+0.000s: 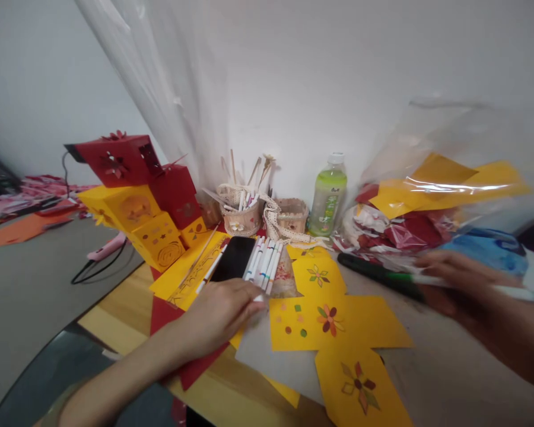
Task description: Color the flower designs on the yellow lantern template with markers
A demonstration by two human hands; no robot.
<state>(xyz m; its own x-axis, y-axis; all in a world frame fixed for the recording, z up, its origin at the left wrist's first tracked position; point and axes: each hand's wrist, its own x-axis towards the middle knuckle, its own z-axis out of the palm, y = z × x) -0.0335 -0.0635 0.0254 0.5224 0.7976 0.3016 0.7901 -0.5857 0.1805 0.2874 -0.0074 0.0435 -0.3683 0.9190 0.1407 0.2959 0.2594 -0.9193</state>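
A white marker (431,280) with a green end lies in the closed fingers of my right hand (465,284), which is smeared by motion. Just below that hand is a long black object (365,268) whose kind I cannot make out. My left hand (225,311) is closed in a pinch, with a small white piece (258,298) at its fingertips. Beside it lie a black phone (232,259) and a row of white markers (263,261). Between my hands a yellow cut-out box sheet (360,317) lies flat, bearing flower and dot patterns in several colours.
Red and yellow paper boxes (137,204) are stacked at the left. Against the wall stand a basket of pens (241,219), a second basket (292,222) and a green drink bottle (328,198). A clear bag of paper scraps (427,196) bulges at the right.
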